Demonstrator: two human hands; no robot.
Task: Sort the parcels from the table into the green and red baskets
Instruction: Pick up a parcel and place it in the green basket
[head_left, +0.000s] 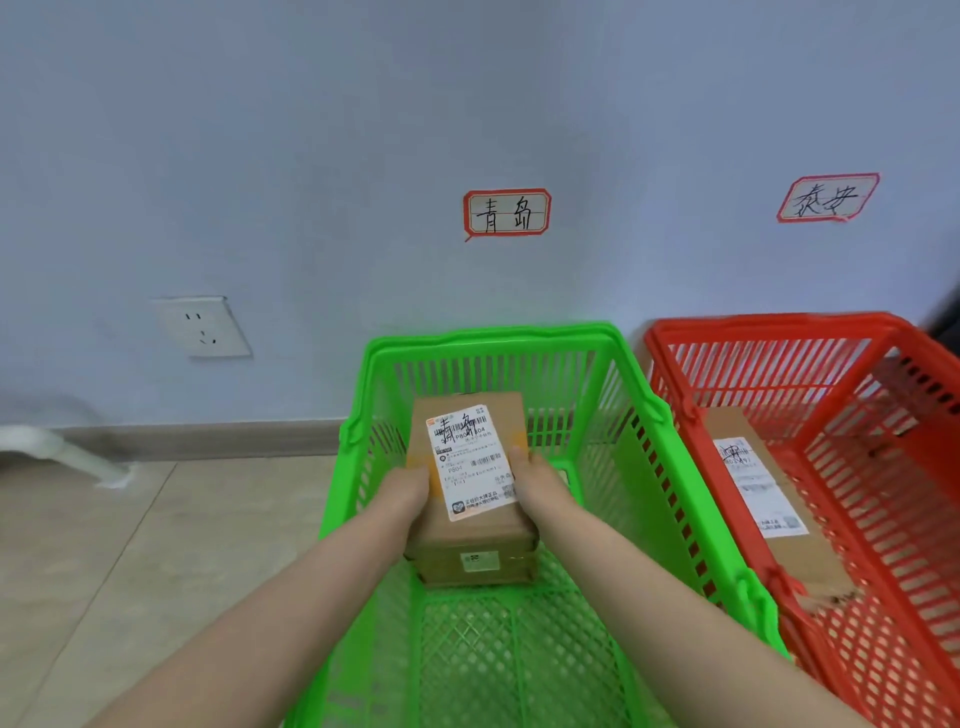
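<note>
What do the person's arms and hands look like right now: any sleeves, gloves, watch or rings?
The left forearm and right forearm are bare to the frame's edge; no sleeve shows. The left hand and right hand wear no gloves, and neither wrist shows a watch or bracelet. Rings cannot be judged: the parcel hides most fingers.

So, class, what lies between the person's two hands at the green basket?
In the head view, a cardboard parcel with a white label: the left hand and right hand hold its sides.
</note>
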